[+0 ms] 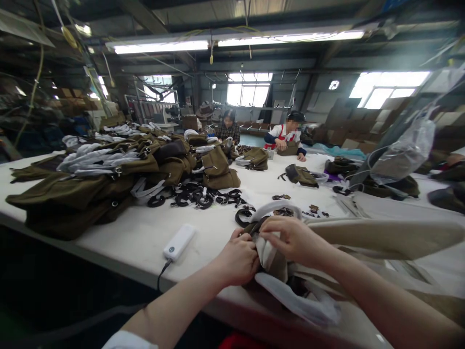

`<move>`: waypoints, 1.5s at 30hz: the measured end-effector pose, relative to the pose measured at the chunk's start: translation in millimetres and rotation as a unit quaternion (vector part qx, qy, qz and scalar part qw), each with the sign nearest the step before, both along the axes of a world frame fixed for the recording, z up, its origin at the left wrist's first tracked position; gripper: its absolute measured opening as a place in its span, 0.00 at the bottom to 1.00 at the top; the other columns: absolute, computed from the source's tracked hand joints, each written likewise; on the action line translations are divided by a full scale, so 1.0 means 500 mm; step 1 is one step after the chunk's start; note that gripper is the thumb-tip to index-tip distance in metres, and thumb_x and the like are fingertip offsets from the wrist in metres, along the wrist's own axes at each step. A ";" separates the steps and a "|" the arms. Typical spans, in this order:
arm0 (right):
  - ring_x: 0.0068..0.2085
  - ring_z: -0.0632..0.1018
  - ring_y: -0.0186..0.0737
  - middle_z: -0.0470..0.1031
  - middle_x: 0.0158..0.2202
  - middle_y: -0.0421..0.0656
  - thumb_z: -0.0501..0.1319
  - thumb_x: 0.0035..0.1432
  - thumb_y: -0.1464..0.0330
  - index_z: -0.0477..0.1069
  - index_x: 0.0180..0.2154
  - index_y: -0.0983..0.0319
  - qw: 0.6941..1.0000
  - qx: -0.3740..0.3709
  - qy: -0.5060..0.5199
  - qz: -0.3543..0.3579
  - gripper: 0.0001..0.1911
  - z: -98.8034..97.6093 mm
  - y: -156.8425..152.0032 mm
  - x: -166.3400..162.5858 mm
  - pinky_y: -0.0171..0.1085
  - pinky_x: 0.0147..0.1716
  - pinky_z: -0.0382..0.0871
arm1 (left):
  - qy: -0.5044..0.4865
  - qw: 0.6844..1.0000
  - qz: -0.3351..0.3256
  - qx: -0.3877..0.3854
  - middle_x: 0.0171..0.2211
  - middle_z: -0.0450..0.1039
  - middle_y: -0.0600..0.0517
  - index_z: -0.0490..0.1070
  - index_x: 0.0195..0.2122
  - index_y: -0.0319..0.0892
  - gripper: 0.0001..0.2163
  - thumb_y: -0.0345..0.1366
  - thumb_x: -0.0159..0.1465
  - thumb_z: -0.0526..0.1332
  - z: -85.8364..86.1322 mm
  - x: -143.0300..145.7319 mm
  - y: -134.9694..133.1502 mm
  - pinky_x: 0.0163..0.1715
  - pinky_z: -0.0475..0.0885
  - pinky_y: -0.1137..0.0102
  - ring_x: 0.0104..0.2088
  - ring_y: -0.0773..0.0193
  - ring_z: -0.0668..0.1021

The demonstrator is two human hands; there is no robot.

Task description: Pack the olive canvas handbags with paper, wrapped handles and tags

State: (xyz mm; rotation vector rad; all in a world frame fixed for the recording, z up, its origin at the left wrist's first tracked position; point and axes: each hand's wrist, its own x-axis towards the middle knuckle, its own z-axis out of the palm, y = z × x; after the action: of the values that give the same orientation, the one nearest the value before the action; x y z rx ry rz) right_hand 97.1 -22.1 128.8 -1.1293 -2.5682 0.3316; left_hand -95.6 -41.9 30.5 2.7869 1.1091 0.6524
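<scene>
My left hand (238, 259) is closed in a fist around the top of an olive fabric bag (381, 237) that lies on the white table (145, 237) near its front edge. My right hand (292, 237) is closed too, pinching the same bag's top next to a white foam-wrapped handle (278, 207). A second white wrapped strap (298, 300) trails below my hands. What exactly sits between the fingertips is hidden.
A white power bank (179, 241) with a cable lies left of my hands. A pile of olive bags (109, 174) and black strap parts (199, 196) covers the left. Two people (286, 138) work at the far side. Clear plastic (407, 150) hangs at the right.
</scene>
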 end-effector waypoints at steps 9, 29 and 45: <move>0.65 0.63 0.51 0.63 0.64 0.52 0.60 0.57 0.67 0.66 0.60 0.63 0.997 -0.018 -0.071 0.002 0.29 -0.144 0.023 0.018 0.50 0.65 0.55 | -0.337 0.916 0.218 0.003 0.60 0.64 0.35 0.59 0.61 0.36 0.29 0.43 0.62 0.61 -0.152 -0.071 0.022 0.59 0.63 0.49 0.61 0.48 0.67; 0.47 0.78 0.43 0.80 0.45 0.47 0.53 0.61 0.71 0.77 0.45 0.62 0.998 -0.018 0.055 -0.036 0.16 -0.164 0.093 -0.010 0.41 0.52 0.69 | -0.537 0.792 0.137 -0.255 0.48 0.78 0.42 0.73 0.48 0.38 0.25 0.54 0.68 0.49 -0.184 0.013 0.057 0.49 0.72 0.62 0.49 0.52 0.78; 0.57 0.69 0.53 0.72 0.53 0.55 0.59 0.60 0.67 0.71 0.53 0.66 0.991 0.072 -0.108 0.029 0.20 -0.175 0.039 -0.025 0.52 0.60 0.58 | -0.502 0.786 0.238 -0.271 0.37 0.80 0.50 0.73 0.42 0.41 0.20 0.24 0.46 0.59 -0.122 0.035 0.091 0.44 0.75 0.63 0.38 0.59 0.80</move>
State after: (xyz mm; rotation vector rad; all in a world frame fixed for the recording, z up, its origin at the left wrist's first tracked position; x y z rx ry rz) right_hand 84.7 -2.8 41.0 -1.0938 -2.7643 0.0356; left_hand -78.3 3.7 -30.8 1.2887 1.3615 1.3454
